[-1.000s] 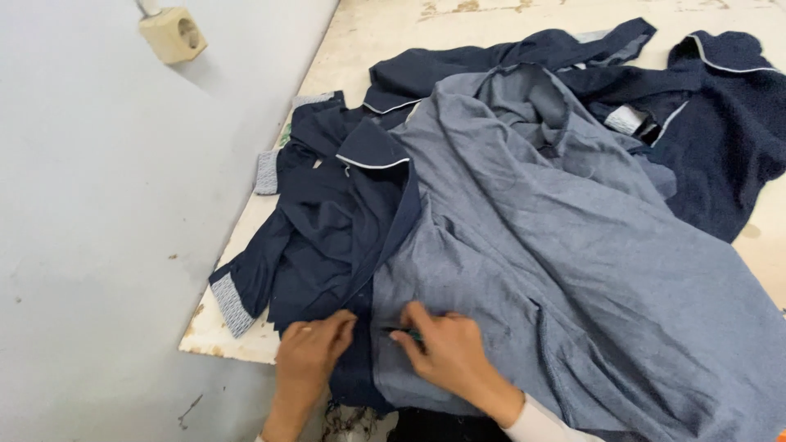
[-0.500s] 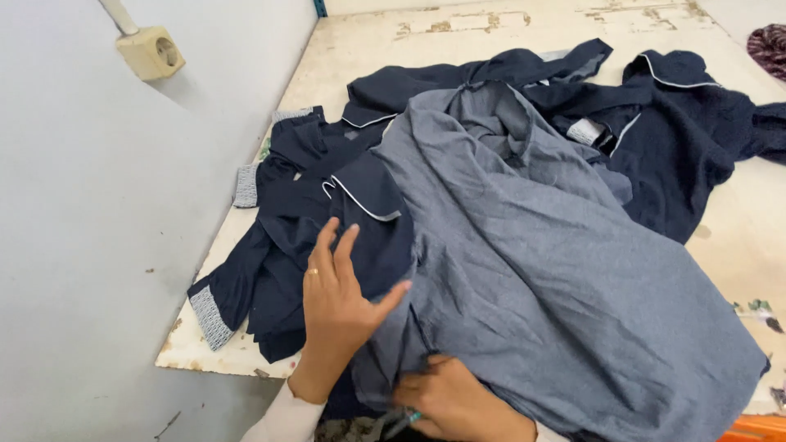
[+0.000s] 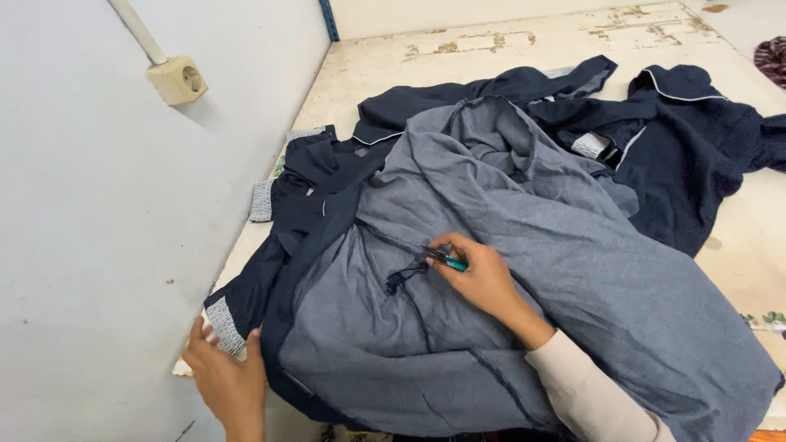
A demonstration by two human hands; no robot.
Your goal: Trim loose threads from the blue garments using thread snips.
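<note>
Right hand (image 3: pixel 483 278) pinches small teal snips (image 3: pixel 450 261) at a dark thread tuft on the grey-blue garment (image 3: pixel 524 245) mid-table (image 3: pixel 491 49); left hand (image 3: pixel 225 381) grips its ribbed cuff (image 3: pixel 223 326) at the near-left corner.

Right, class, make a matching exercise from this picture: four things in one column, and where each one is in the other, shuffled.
1. left hand
2. right hand
3. wall socket
4. small teal snips

A. on the grey wall, upper left
B. on the grey-blue garment, by a dark thread tuft
C. at the ribbed cuff near the table's edge
D. pinched in the right hand's fingers

Pairs: 1-C, 2-B, 3-A, 4-D
</note>
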